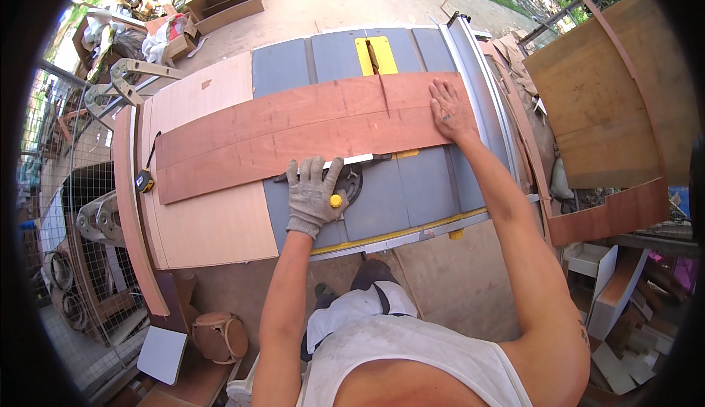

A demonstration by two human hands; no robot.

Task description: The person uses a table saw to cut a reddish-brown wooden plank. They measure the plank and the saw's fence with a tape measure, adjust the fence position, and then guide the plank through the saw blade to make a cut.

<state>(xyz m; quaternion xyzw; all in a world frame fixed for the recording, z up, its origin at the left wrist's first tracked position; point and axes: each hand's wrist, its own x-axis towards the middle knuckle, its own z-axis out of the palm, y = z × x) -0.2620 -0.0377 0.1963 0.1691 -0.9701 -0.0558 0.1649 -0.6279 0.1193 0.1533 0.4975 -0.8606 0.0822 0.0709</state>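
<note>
A long reddish-brown wooden board (294, 131) lies across the grey table saw (374, 201). A kerf runs into it from the far edge, in line with the slot of the yellow throat plate (380, 48). My left hand (311, 195), in a grey work glove, grips the black mitre gauge (353, 184) beside its yellow knob, its fingertips over the fence at the board's near edge. Bare and flat, my right hand (453, 113) presses on the board's right end, fingers stretched out. The saw blade is mostly hidden by the board.
A pale wooden panel (213, 234) extends the table leftward, with a tape measure (145, 181) at its edge. The saw's rip fence (488, 106) stands right of the board. Large plywood sheets (595, 91) lean farther right. Wood offcuts (631, 355) are piled at lower right, and a wooden stool (220, 337) stands lower left.
</note>
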